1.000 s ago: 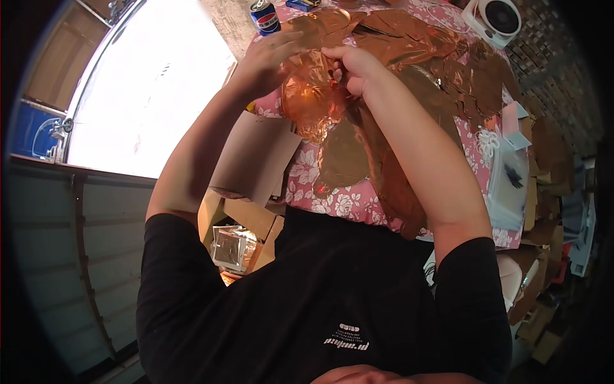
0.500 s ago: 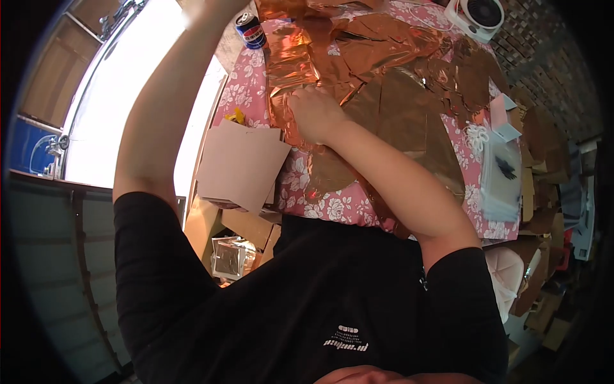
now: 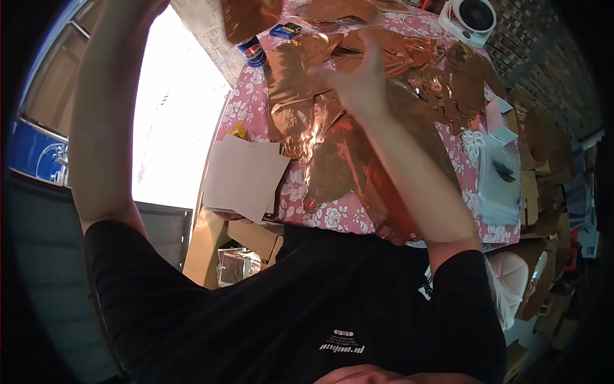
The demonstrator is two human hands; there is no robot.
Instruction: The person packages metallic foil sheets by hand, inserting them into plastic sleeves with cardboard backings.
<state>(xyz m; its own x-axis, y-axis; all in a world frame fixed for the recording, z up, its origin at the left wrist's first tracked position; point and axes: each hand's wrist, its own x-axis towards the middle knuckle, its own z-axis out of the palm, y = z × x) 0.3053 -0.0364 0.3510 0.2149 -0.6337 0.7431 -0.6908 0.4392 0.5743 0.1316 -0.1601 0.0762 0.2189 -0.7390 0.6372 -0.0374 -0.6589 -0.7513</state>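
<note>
My right hand [image 3: 361, 86] is raised over the copper-coloured foil [image 3: 291, 83], blurred, with thumb and fingers spread and nothing visible between them. Shiny, creased foil pieces like flat, uninflated balloons cover much of the pink flowered tablecloth [image 3: 336, 214]. One large piece [image 3: 339, 169] stretches toward my body beneath my right forearm. My left arm reaches up past the top edge, leaving the hand out of the picture. Near that edge hangs a lifted copper foil piece [image 3: 252, 16]; what holds it is hidden.
A blue soda can [image 3: 253, 54] and a small blue box [image 3: 284, 30] stand at the far left. Cardboard sheets [image 3: 243, 176] lie at the near left. Toward the right are a white fan [image 3: 472, 19], white string [image 3: 472, 144], a white box [image 3: 501, 121] and clear plastic bags [image 3: 499, 185].
My left arm has swung up and left, its hand leaving the view. My right hand has risen off the foil and opened. A foil piece now hangs near the can; the blue box shows.
</note>
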